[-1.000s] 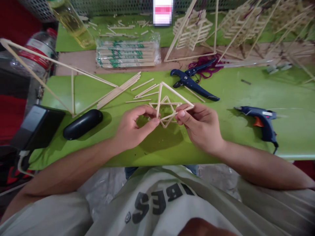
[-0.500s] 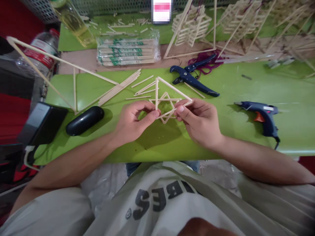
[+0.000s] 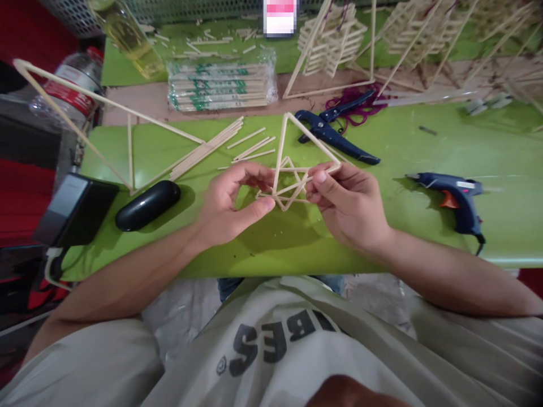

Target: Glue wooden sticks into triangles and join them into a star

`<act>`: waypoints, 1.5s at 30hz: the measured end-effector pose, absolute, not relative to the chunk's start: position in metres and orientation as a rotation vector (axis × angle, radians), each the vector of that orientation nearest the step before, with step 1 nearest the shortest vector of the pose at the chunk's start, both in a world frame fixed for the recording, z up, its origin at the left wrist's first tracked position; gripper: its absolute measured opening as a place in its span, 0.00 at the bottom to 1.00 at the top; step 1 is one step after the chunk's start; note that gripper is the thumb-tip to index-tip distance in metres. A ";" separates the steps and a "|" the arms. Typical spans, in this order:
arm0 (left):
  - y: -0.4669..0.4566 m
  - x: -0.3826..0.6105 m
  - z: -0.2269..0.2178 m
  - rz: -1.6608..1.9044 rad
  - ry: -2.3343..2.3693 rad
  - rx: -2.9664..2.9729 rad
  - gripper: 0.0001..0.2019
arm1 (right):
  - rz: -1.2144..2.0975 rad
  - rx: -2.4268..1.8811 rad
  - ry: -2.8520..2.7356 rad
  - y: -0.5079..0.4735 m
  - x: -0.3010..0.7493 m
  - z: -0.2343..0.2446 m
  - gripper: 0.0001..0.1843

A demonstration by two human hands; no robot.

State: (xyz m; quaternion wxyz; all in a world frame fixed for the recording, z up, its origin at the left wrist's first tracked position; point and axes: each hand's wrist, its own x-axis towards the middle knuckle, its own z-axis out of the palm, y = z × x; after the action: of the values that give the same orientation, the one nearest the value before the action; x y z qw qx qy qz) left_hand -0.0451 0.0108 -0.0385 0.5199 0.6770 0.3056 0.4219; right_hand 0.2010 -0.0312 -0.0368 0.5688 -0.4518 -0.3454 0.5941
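Note:
A small frame of glued wooden sticks [image 3: 292,169], triangles crossing like a star with one tall peak, is held just above the green table [image 3: 407,226]. My left hand [image 3: 231,203] pinches its left side between thumb and fingers. My right hand [image 3: 343,198] grips its right corner with thumb and forefinger. Loose wooden sticks [image 3: 212,148] lie on the table just beyond my left hand.
A blue glue gun [image 3: 456,195] lies to the right, blue cutters [image 3: 331,133] behind the frame, a black case [image 3: 148,204] and a black adapter [image 3: 74,209] to the left. A large stick triangle [image 3: 106,107], a packet of sticks [image 3: 220,85], bottles and finished stick structures stand further back.
The stick frame has tilted upward, so its tall peak now stands higher. Both hands kept their hold and shifted slightly with it.

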 end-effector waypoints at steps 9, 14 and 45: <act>0.006 -0.041 -0.037 0.977 0.826 1.640 0.07 | 1.459 -1.038 -0.695 -0.029 0.200 -0.027 0.20; 0.006 -0.040 -0.034 1.006 0.862 1.665 0.07 | 1.448 -1.065 -0.718 -0.030 0.201 -0.027 0.22; 0.010 -0.037 -0.035 1.020 0.846 1.565 0.06 | 1.349 -0.939 -0.772 -0.033 0.193 -0.032 0.13</act>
State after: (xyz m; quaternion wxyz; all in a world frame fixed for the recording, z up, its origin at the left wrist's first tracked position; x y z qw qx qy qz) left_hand -0.0374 0.0095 -0.0346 0.5189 0.6523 0.3528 0.4253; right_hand 0.1934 -0.0326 -0.0324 0.6154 -0.4076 -0.3349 0.5857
